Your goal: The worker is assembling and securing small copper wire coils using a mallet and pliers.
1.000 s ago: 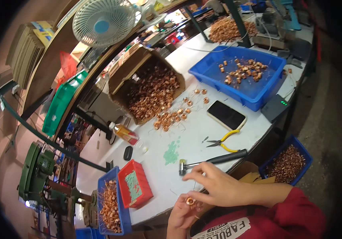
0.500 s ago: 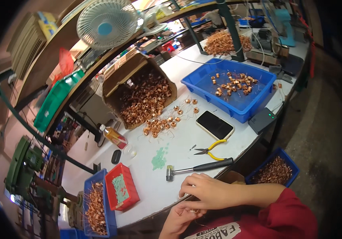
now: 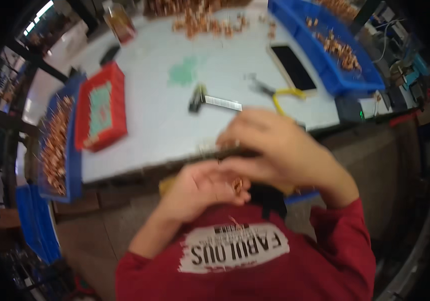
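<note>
A small copper-wire coil (image 3: 238,185) sits at the fingers of my left hand (image 3: 200,188), in front of the table's near edge. My left hand is closed on it, palm partly turned up. Just above and to the right is my right hand (image 3: 270,140), its thumb reaching toward the coil and its fingers bent over the table edge. Motion blurs those fingers, so whether they grip anything is unclear. Beyond my right hand lies a hammer (image 3: 217,102), its handle partly hidden by that hand. Pliers with yellow handles (image 3: 289,93) rest beside it.
A red bin (image 3: 119,118) of pale green pieces stands left, against a blue bin (image 3: 77,150) of copper coils. Green pieces (image 3: 184,71) lie mid-table. A phone (image 3: 293,67) and a blue tray (image 3: 345,83) with coils are right. Loose coils (image 3: 210,25) and a bottle (image 3: 119,22) are farther back.
My view has tipped down and turned, so the table appears higher and my shirt fills the bottom. Both hands stay close together at the table edge; the coil shows more plainly now.
</note>
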A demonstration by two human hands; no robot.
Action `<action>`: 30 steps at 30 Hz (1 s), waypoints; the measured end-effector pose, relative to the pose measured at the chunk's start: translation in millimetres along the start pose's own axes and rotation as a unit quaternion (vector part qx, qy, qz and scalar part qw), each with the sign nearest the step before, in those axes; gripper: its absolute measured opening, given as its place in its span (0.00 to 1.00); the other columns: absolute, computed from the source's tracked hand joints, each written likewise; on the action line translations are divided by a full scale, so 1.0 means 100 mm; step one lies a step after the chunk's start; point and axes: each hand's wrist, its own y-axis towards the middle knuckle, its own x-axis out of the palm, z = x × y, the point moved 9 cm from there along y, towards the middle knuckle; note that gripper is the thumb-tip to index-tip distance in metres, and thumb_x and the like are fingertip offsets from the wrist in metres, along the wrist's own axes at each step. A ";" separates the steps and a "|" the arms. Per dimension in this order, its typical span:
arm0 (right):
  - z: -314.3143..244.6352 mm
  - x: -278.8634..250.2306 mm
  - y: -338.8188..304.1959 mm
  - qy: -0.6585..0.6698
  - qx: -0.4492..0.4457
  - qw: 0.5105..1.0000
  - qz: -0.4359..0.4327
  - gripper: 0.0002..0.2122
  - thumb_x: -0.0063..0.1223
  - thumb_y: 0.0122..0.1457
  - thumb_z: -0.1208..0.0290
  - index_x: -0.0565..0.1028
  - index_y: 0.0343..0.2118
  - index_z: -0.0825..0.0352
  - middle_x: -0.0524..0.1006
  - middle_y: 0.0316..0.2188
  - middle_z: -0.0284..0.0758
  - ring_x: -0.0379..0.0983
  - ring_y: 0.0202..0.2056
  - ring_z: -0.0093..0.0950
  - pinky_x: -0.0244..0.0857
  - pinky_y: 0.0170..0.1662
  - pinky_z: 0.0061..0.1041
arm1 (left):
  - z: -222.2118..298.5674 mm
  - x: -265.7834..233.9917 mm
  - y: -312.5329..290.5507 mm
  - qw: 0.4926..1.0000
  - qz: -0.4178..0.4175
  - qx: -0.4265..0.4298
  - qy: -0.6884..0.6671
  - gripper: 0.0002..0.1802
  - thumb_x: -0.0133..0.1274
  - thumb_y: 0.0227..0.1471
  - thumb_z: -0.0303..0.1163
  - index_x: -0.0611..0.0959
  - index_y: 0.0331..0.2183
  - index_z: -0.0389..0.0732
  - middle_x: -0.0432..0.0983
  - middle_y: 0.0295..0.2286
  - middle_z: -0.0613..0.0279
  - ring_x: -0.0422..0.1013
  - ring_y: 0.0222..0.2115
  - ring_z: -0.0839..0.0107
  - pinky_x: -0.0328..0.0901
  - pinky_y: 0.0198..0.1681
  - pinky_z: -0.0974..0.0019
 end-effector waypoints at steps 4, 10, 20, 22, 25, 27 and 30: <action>0.09 0.03 0.02 0.069 0.023 0.997 -0.005 0.10 0.62 0.40 0.77 0.76 0.28 0.65 0.71 0.26 0.30 0.64 0.24 0.22 0.59 0.26 0.17 | -0.08 -0.07 0.06 0.997 -0.022 -0.007 -0.070 0.18 0.52 0.47 0.17 0.72 0.43 0.30 0.74 0.36 0.46 0.74 0.33 0.60 0.72 0.38 0.69; 0.07 0.20 0.10 0.034 -0.035 0.998 -0.034 0.08 0.63 0.39 0.76 0.77 0.25 0.65 0.71 0.25 0.29 0.63 0.22 0.20 0.57 0.24 0.16 | -0.10 -0.12 0.02 0.997 -0.028 0.000 -0.066 0.17 0.52 0.47 0.16 0.72 0.42 0.29 0.74 0.36 0.45 0.75 0.33 0.59 0.72 0.38 0.68; -0.13 0.29 -0.19 -0.012 -0.115 0.991 -0.061 0.07 0.61 0.36 0.78 0.77 0.22 0.61 0.72 0.24 0.25 0.64 0.22 0.18 0.58 0.25 0.16 | -0.05 -0.36 0.00 0.981 -0.036 0.091 -0.168 0.17 0.51 0.48 0.17 0.71 0.42 0.28 0.73 0.36 0.40 0.75 0.32 0.57 0.73 0.36 0.66; -0.39 0.16 -0.39 -0.049 -0.230 0.970 0.063 0.07 0.61 0.35 0.78 0.77 0.21 0.61 0.73 0.25 0.26 0.64 0.22 0.19 0.59 0.26 0.17 | 0.01 -0.36 -0.02 0.972 -0.039 0.109 -0.202 0.16 0.51 0.48 0.18 0.70 0.42 0.29 0.73 0.36 0.38 0.75 0.32 0.55 0.73 0.35 0.66; -0.36 -0.03 -0.32 -0.046 -0.239 0.965 0.094 0.06 0.61 0.36 0.77 0.77 0.21 0.61 0.73 0.26 0.29 0.64 0.23 0.20 0.59 0.26 0.17 | -0.01 -0.34 0.00 0.969 -0.055 0.105 -0.218 0.16 0.52 0.48 0.19 0.70 0.41 0.29 0.72 0.36 0.36 0.75 0.31 0.54 0.73 0.35 0.66; -0.10 -0.07 -0.08 0.019 -0.158 0.986 0.046 0.04 0.59 0.41 0.76 0.77 0.22 0.63 0.73 0.26 0.31 0.63 0.23 0.20 0.57 0.27 0.17 | -0.07 -0.33 0.01 0.970 -0.075 0.090 -0.212 0.15 0.52 0.48 0.20 0.70 0.40 0.30 0.72 0.36 0.34 0.75 0.31 0.52 0.74 0.34 0.66; 0.36 0.17 0.14 0.246 -0.015 0.969 0.009 0.04 0.53 0.51 0.80 0.72 0.22 0.67 0.70 0.20 0.29 0.61 0.20 0.18 0.56 0.24 0.15 | -0.11 -0.25 0.00 0.970 -0.098 0.074 -0.211 0.14 0.52 0.49 0.20 0.70 0.40 0.31 0.72 0.36 0.33 0.75 0.31 0.51 0.74 0.33 0.66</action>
